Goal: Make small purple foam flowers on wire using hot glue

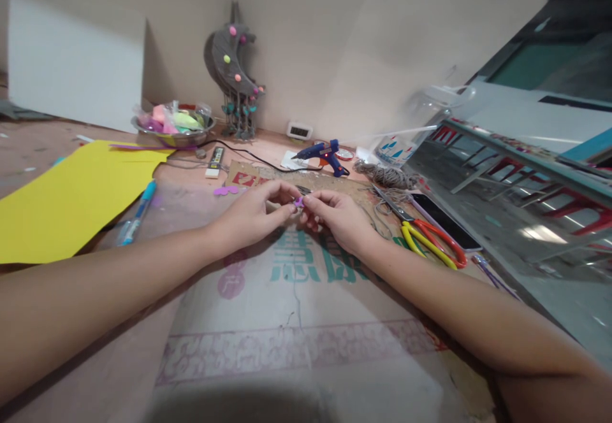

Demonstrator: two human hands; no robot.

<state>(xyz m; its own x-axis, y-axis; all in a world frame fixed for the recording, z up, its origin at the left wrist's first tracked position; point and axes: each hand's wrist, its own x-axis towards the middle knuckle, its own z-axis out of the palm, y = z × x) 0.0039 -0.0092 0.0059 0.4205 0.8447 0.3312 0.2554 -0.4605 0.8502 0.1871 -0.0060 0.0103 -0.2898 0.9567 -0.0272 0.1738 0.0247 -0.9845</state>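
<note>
My left hand (255, 213) and my right hand (335, 216) meet over the middle of the table, fingertips pinched together on one small purple piece (298, 202). Both hands are closed around it, and the piece is too small to make out in detail. They hover just above a printed cardboard sheet (296, 321) with green characters. Two more small purple cut-outs (225, 190) lie on the table just left of my left hand.
A yellow paper sheet (71, 197) and a blue pen (137, 214) lie left. A blue glue gun (321, 153), twine (385, 176), yellow-and-red scissors (430, 238) and a phone (447, 221) sit right. A metal bowl (174, 127) and a grey moon ornament (234, 76) stand behind.
</note>
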